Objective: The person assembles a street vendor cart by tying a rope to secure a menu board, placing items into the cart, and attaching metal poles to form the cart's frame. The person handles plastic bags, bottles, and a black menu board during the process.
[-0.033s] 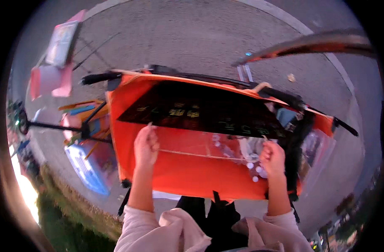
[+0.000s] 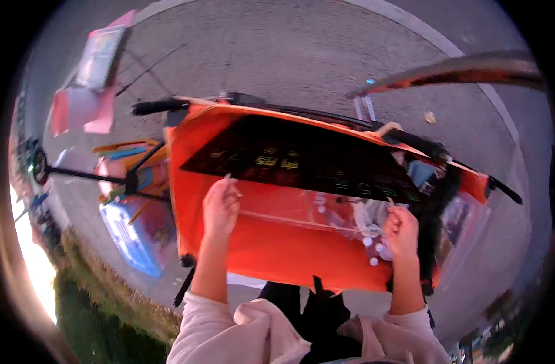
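Board (image 2: 326,155), matt black and long, slants across the upper part of the orange wagon (image 2: 271,258), its far edge close to the wagon's far rim. Its outline narrows toward the back, and its left end comes to a sharp corner. Hand-drawn marks run along the near side: yellow toward the left and middle, thin green toward the right, with dim red strokes among them.

Left hand (image 2: 222,206) is just beside the near edge, fingers curled in, with a pale tip showing at the top. Right hand (image 2: 401,227) is curled likewise near the right end, also pale-tipped. Blur hides whether either pinches anything; that cannot be told. Between them runs a pale line (image 2: 289,219), cord or plastic edge, unclear. White caps (image 2: 374,261) lie beside the right hand.
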The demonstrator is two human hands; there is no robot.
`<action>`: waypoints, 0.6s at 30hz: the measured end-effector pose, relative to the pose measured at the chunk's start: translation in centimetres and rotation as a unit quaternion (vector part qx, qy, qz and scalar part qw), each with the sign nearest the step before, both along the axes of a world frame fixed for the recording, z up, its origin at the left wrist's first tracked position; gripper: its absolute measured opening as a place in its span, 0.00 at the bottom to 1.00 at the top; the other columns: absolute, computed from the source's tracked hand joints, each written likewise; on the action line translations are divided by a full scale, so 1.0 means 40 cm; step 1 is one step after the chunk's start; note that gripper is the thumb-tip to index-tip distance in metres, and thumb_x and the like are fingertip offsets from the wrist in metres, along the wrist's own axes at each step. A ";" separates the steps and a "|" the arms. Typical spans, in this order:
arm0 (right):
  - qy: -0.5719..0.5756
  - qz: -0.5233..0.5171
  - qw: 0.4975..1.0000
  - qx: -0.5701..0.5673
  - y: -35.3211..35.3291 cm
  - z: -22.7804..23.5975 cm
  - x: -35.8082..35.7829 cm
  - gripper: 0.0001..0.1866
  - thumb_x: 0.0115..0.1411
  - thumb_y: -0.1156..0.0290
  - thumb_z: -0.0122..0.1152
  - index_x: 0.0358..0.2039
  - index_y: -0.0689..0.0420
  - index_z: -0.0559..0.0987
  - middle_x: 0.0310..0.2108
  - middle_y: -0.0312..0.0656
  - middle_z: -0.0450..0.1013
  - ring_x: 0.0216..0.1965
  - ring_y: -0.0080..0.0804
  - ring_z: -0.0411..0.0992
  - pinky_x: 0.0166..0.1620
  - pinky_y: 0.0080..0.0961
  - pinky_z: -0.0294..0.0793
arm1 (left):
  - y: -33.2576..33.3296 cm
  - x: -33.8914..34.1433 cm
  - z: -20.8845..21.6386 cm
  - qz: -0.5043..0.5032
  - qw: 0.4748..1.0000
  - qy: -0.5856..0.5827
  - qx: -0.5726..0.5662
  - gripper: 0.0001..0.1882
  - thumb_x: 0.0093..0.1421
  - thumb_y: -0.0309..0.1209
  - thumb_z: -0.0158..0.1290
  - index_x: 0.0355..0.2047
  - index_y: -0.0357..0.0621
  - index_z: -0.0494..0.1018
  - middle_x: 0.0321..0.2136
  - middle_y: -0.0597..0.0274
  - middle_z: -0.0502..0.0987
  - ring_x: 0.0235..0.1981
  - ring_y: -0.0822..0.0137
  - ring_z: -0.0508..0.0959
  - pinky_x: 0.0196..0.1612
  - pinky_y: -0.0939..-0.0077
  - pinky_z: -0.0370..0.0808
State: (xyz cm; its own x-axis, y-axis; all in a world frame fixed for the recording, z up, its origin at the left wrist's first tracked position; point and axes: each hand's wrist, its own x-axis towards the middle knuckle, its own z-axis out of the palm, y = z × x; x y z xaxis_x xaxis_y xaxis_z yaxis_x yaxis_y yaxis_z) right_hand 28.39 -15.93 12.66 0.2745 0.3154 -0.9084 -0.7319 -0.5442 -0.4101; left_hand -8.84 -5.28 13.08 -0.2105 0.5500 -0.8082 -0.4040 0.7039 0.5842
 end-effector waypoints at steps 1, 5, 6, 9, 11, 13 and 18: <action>-0.017 0.015 1.000 0.020 0.002 0.004 -0.002 0.04 0.55 0.74 0.53 0.26 0.61 0.73 0.13 0.27 0.56 0.12 0.16 0.52 0.14 0.14 0.49 | -0.012 -0.030 -0.020 -0.007 0.997 -0.058 0.041 0.09 0.61 0.31 0.46 0.36 0.38 0.71 0.25 0.66 0.72 0.18 0.83 0.61 0.16 0.92 0.55; -0.064 0.019 0.995 0.069 0.000 -0.023 -0.005 0.04 0.56 0.73 0.57 0.27 0.60 0.74 0.13 0.26 0.56 0.11 0.13 0.51 0.14 0.14 0.48 | 0.006 -0.033 -0.017 0.028 0.996 -0.064 0.053 0.06 0.60 0.26 0.47 0.34 0.35 0.70 0.24 0.65 0.71 0.18 0.82 0.61 0.18 0.92 0.58; -0.073 0.017 0.995 0.069 0.006 -0.022 -0.012 0.04 0.56 0.73 0.57 0.27 0.60 0.74 0.12 0.26 0.56 0.11 0.13 0.51 0.13 0.14 0.48 | 0.007 -0.038 -0.021 0.036 0.996 -0.067 0.055 0.05 0.60 0.26 0.48 0.33 0.36 0.70 0.24 0.65 0.70 0.18 0.82 0.61 0.18 0.91 0.57; -0.094 -0.005 0.992 0.082 0.016 -0.040 -0.022 0.04 0.56 0.73 0.58 0.27 0.59 0.74 0.11 0.25 0.55 0.11 0.13 0.50 0.13 0.15 0.47 | 0.009 -0.048 -0.029 0.041 0.994 -0.072 0.065 0.04 0.59 0.26 0.49 0.31 0.37 0.70 0.23 0.67 0.69 0.18 0.83 0.61 0.18 0.91 0.56; -0.096 -0.022 0.990 0.098 0.018 -0.048 -0.026 0.04 0.55 0.74 0.59 0.26 0.58 0.74 0.11 0.25 0.55 0.11 0.12 0.50 0.13 0.15 0.47 | 0.013 -0.047 -0.021 0.018 0.995 -0.060 0.073 0.03 0.59 0.26 0.50 0.30 0.39 0.70 0.22 0.68 0.69 0.18 0.83 0.61 0.17 0.90 0.56; -0.089 -0.034 0.991 0.095 0.025 -0.046 -0.030 0.04 0.55 0.75 0.59 0.26 0.58 0.74 0.11 0.24 0.55 0.10 0.12 0.50 0.13 0.15 0.47 | 0.015 -0.043 -0.018 0.012 0.996 -0.056 0.073 0.03 0.59 0.27 0.50 0.30 0.40 0.70 0.21 0.70 0.67 0.17 0.83 0.61 0.17 0.90 0.55; -0.077 -0.031 0.992 0.092 0.021 -0.040 -0.023 0.03 0.55 0.75 0.58 0.27 0.58 0.73 0.12 0.26 0.56 0.10 0.12 0.51 0.13 0.14 0.47 | 0.025 -0.037 -0.035 0.005 0.997 -0.027 0.072 0.03 0.57 0.28 0.52 0.28 0.43 0.70 0.18 0.74 0.65 0.16 0.83 0.61 0.15 0.88 0.54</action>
